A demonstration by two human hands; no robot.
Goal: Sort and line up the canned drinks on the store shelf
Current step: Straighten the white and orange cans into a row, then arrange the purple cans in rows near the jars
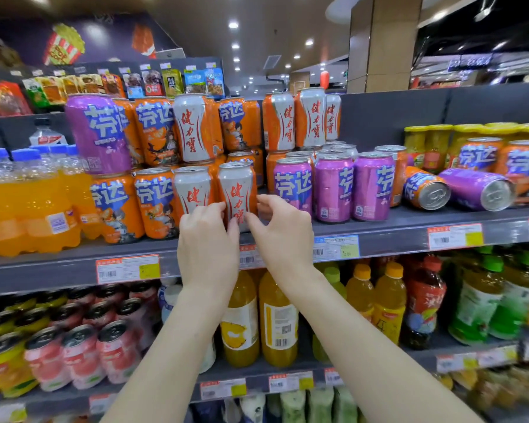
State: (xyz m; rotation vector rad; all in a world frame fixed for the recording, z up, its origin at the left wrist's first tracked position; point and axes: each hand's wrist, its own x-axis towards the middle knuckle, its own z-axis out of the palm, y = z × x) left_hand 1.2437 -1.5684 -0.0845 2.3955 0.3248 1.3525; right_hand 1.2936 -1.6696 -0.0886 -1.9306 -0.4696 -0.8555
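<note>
With the left hand (208,239) pinching the white can (237,184) low at the shelf (394,236) front and the right hand (283,236) curled beside it, grip unclear, the person should turn its label forward, flush with the neighbouring white can (192,186).
</note>
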